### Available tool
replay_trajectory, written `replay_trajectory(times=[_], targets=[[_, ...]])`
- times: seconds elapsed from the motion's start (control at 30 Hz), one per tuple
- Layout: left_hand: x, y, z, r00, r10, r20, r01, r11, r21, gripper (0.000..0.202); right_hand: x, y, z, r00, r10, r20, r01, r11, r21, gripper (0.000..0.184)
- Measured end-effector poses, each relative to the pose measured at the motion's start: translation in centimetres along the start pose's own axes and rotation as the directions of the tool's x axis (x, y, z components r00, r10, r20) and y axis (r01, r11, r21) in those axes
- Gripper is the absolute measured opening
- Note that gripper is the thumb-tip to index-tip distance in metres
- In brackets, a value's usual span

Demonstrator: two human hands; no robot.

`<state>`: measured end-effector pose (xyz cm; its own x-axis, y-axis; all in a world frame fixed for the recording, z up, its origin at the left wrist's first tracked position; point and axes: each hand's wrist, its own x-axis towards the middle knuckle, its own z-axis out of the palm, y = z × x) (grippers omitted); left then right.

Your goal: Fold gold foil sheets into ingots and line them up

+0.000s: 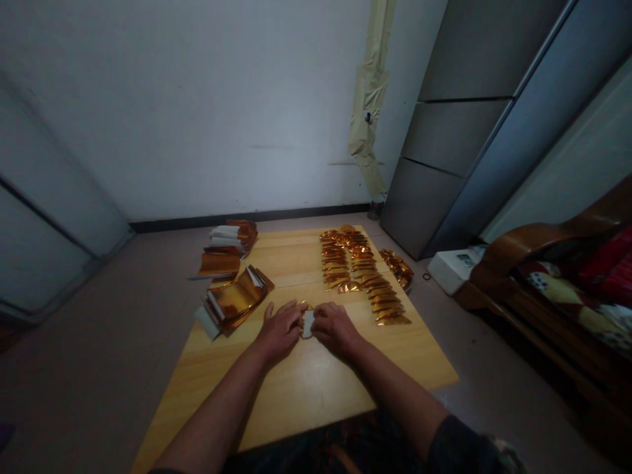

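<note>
Two hands close around one small gold foil piece (307,324) over the wooden table (316,395): my left hand (280,331) and right hand (336,329) curl nearly shut, pinching it from either side, with its white strip showing between them. Overlapping foil pouches (358,270) lie in rows at my right, and a foil stack (234,301) sits at my left, both placed within easy reach.

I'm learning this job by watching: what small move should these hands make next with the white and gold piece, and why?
Probably set the white and gold foil piece down beside the gold foil rows, since the left hand and right hand hold it close to those lined-up pieces on the wooden table.
</note>
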<state>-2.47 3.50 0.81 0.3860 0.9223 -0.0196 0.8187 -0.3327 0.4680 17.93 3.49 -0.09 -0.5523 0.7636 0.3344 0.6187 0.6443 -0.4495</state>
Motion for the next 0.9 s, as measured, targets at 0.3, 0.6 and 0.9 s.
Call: replay_trajectory(times=[0.3,0.6,0.9], targets=[[-0.2,-0.2,0.3,0.999,0.013,-0.032,-0.013,1.0,-0.012,0.057,0.7,-1.2,-1.0,0.998,-0.055,0.033,0.039,0.927,0.374,0.021],[-0.3,0.0,-0.1,1.0,0.026,-0.001,-0.026,1.0,0.003,0.04,0.8,-0.7,-0.5,1.0,0.011,0.028,-0.022,0.91,0.415,0.013],[-0.2,-0.3,0.1,0.999,0.047,-0.013,-0.048,0.999,-0.013,0.045,1.9,-1.5,-0.6,0.989,0.115,0.089,-0.134,0.963,0.235,0.016]])
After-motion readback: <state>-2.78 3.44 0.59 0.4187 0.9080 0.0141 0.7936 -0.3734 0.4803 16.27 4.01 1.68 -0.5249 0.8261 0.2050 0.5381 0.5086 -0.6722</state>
